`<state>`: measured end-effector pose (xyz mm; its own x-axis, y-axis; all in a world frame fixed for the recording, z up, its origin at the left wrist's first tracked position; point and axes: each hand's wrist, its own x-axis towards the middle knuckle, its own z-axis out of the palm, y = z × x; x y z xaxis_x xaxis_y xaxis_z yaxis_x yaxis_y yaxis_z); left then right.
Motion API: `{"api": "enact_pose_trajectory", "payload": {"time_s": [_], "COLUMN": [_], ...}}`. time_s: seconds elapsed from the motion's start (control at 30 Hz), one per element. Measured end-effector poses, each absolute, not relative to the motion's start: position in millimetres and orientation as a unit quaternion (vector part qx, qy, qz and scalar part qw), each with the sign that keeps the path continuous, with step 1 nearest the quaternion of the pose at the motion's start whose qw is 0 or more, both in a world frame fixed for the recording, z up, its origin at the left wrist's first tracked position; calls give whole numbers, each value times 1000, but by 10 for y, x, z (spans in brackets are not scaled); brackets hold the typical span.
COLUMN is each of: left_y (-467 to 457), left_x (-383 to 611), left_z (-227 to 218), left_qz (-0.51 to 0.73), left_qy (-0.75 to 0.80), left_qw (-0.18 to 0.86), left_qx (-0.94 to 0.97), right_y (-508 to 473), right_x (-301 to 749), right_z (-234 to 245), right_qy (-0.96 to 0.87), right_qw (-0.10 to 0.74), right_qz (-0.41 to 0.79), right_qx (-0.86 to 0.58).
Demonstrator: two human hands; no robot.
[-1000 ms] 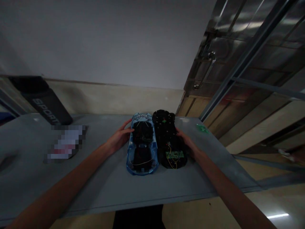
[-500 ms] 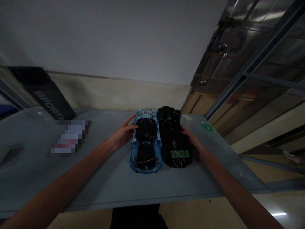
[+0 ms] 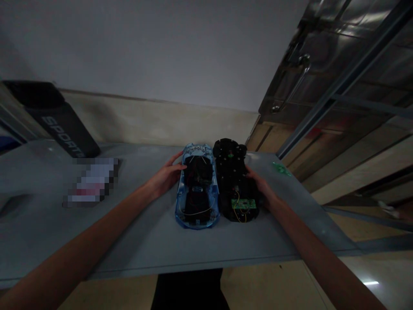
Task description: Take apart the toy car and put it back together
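A blue toy car body shell [image 3: 197, 191] lies upside down on the grey table [image 3: 155, 241], its dark inside and a thin wire showing. Right beside it lies the black chassis [image 3: 235, 183] with a small green circuit board [image 3: 243, 203] and yellow wires. My left hand [image 3: 164, 178] rests against the shell's left side, fingers stretched along it. My right hand [image 3: 263, 189] lies against the chassis's right side, fingers curved onto its edge.
A dark box marked SPORT [image 3: 54, 122] leans at the table's back left. A blurred flat item [image 3: 92, 183] lies left of my hands. A small green piece [image 3: 281, 168] sits at the right rear corner. A metal door with a handle [image 3: 298, 77] stands to the right.
The view has shifted slightly; both hands stay against the shell and the chassis, which remain side by side on the table.
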<state>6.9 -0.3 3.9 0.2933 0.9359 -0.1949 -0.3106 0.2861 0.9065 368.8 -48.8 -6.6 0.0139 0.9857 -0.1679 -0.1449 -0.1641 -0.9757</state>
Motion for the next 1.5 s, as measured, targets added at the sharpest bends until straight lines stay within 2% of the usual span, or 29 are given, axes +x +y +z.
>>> {"api": "enact_pose_trajectory", "payload": {"time_s": [0.63,1.5], "left_y": [59,58], "left_x": [7,-2], "left_z": [-74,-62], "left_qz": [455,447], "left_qy": [350,383], "left_qw": [719,703], "left_qx": [392,398], "right_y": [-545,-520], "right_x": [3616,3682], "right_z": [95,-23], "right_qy": [-432,-414], "right_qw": [487,486], "right_qz": [565,560], "right_qx": [-507,-528]}}
